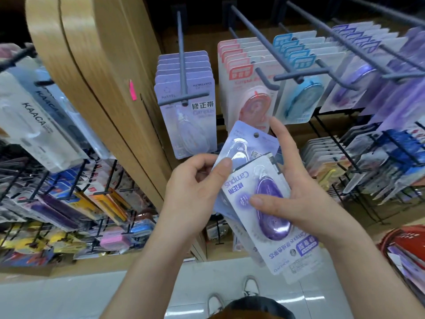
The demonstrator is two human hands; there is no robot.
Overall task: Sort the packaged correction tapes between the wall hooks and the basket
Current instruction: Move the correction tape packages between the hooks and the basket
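Below metal hooks (pixel 181 54), left hand (pixel 190 189), right hand (pixel 301 189), each around glossy blister-carded tapes (pixel 239 180).

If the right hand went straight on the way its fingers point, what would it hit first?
Probably the pink correction tape packs hanging just above the right hand; depth is hard to judge.

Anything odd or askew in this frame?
The purple pack in the right hand is upside down: its Campus print reads inverted, unlike the hung lilac packs. The paler pack in the left hand sits tilted.
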